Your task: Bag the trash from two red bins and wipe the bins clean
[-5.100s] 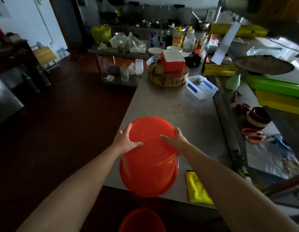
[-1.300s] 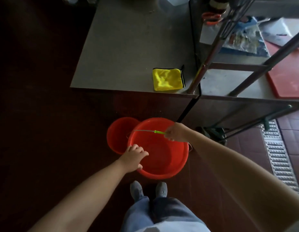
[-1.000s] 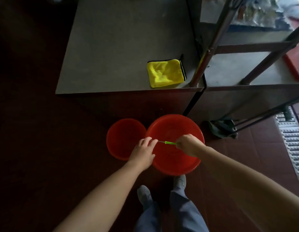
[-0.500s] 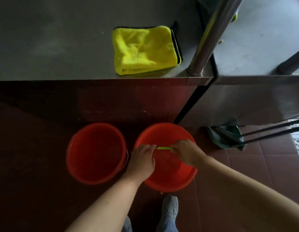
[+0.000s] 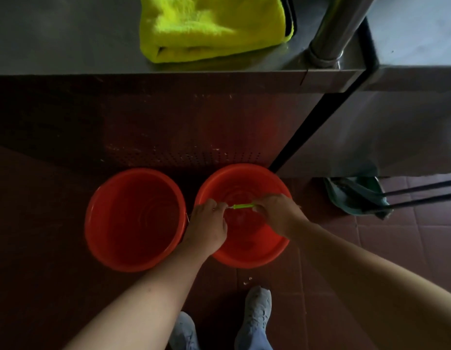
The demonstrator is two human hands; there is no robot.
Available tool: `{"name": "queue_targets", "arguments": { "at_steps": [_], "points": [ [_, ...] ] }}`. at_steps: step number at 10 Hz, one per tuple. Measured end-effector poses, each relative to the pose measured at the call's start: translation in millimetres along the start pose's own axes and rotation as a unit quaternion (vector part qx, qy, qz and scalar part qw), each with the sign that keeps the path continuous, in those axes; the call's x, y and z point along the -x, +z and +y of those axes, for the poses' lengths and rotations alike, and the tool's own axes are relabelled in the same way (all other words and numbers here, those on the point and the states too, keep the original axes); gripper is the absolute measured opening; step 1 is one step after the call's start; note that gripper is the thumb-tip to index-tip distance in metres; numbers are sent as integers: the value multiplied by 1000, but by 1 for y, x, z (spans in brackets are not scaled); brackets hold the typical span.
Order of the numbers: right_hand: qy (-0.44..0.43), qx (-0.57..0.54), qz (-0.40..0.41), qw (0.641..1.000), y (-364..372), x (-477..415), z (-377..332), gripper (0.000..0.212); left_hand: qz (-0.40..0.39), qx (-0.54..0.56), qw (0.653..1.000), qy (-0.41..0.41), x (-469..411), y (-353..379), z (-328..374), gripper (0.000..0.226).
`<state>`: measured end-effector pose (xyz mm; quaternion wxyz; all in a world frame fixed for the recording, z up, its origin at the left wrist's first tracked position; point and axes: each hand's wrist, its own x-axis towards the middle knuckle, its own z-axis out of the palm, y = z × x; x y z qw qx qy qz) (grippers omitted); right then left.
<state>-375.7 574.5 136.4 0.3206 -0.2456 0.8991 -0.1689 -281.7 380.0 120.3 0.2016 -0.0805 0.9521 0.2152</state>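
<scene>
Two hands on one handle. Right hand (image 5: 277, 213): fingers (image 5: 263, 204) curled round the green grip (image 5: 243, 206) of the wire handle (image 5: 229, 207). Left hand (image 5: 209, 221): fingertips (image 5: 218, 207) pinch the bare wire just beside the grip's left end.

Both hands sit over the mouth of the right bin (image 5: 247, 245), which is on the tiled floor (image 5: 371, 236) at the foot of the bench (image 5: 67, 34). Whether its base rests fully on the floor cannot be told.

Left bin (image 5: 136, 218): alongside, upright and open, rims close together. Both interiors look bare of trash.

Handling, as judged: thin moulded plastic, light when empty, with springy walls, smooth and probably slick if damp. The wire is thin and would bite a palm, so carry by the grip and steady or tip by the rim.

Yellow cloth (image 5: 214, 26): folded and soft, lying at the bench edge above the bins, handy for wiping.
</scene>
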Motion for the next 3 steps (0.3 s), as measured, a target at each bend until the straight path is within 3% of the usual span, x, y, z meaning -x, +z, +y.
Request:
{"name": "queue_targets", "arguments": {
  "at_steps": [1,3],
  "points": [
    [-12,-9,23,1000,4,-3,-2,21,-2,18,1000,-16,0,1,-2,45],
    [102,-41,-38,993,20,15,10,50,-66,129,989,-15,19,5,-5,41]
  ]
}}
